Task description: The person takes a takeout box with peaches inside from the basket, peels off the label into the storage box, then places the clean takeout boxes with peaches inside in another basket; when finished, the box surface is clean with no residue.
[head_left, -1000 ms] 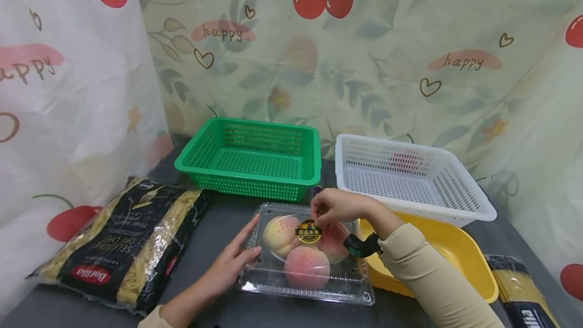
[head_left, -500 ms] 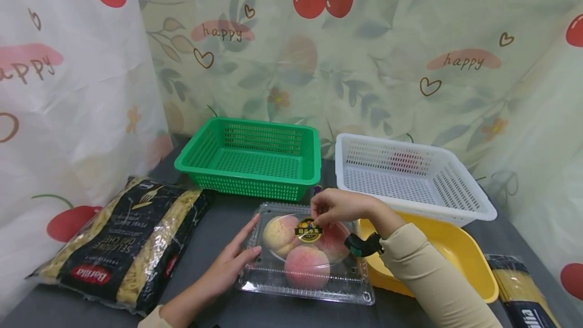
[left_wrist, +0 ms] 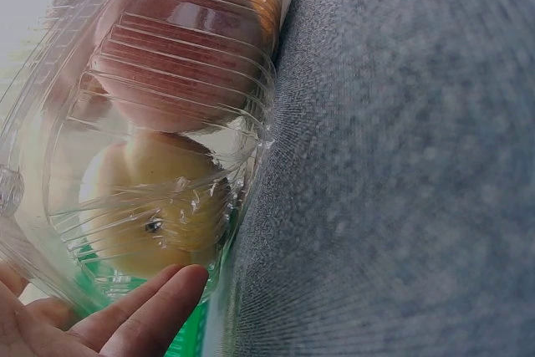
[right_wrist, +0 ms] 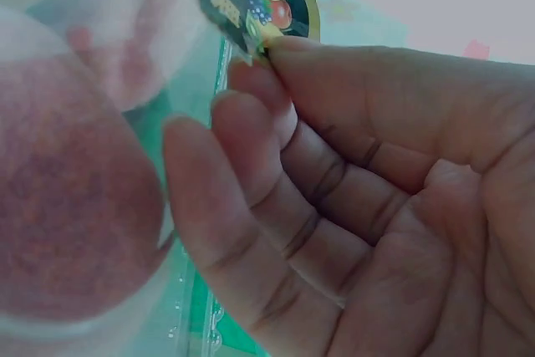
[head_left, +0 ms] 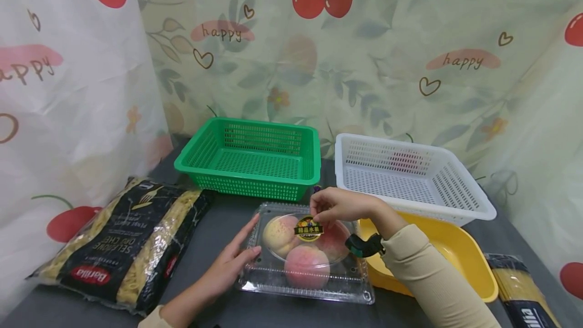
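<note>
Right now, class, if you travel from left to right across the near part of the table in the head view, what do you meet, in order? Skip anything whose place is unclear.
Large pasta bag → left hand → clear plastic container → yellow tray → smaller pasta pack

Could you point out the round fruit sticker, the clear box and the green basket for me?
Round fruit sticker (head_left: pixel 308 229): head view, middle of its printed face.
Clear box (head_left: pixel 337 295): head view, its near rim.
Green basket (head_left: pixel 250 186): head view, its near wall.
</note>
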`<action>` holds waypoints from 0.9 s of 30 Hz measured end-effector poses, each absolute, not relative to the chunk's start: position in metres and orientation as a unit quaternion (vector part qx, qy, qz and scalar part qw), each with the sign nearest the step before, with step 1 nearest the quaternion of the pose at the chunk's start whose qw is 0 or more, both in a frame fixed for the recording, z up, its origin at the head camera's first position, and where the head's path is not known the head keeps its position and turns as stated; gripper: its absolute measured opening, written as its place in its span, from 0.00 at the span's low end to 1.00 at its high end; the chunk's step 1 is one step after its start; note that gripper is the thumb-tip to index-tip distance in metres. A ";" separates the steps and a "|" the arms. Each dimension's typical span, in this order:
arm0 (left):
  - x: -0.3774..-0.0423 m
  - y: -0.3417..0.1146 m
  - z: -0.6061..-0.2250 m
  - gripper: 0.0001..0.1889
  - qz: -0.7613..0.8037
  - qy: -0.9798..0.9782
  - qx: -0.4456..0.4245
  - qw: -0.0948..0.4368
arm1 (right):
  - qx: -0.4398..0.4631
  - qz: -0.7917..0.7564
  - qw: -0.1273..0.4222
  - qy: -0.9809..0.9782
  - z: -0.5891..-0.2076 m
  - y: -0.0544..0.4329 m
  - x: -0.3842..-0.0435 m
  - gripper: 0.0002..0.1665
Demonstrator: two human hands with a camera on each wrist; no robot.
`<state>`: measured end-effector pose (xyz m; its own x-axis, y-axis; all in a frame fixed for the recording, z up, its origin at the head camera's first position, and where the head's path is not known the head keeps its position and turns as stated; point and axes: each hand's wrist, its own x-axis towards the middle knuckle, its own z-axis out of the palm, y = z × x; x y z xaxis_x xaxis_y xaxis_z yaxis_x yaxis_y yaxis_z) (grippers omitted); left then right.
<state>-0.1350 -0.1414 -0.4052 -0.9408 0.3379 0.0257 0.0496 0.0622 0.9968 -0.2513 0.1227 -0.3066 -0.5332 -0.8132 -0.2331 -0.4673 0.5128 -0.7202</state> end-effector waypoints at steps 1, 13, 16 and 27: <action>-0.135 -0.141 -0.405 0.34 0.672 0.720 0.131 0.110 | -0.389 -0.303 0.284 0.822 -0.306 0.123 -0.251 0.03; -0.136 -0.142 -0.408 0.35 0.676 0.716 0.134 0.112 | -0.372 -0.297 0.299 0.827 -0.307 0.123 -0.251 0.04; -0.136 -0.142 -0.407 0.35 0.674 0.719 0.131 0.110 | -0.371 -0.292 0.298 0.830 -0.307 0.123 -0.251 0.04; -0.134 -0.141 -0.404 0.34 0.672 0.720 0.134 0.109 | -0.391 -0.298 0.275 0.826 -0.307 0.126 -0.251 0.04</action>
<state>-0.1345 -0.1412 -0.4041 -0.9404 0.3394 0.0236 0.0472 0.0615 0.9970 -0.2508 0.1260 -0.3073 -0.5429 -0.8098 -0.2223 -0.4820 0.5173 -0.7072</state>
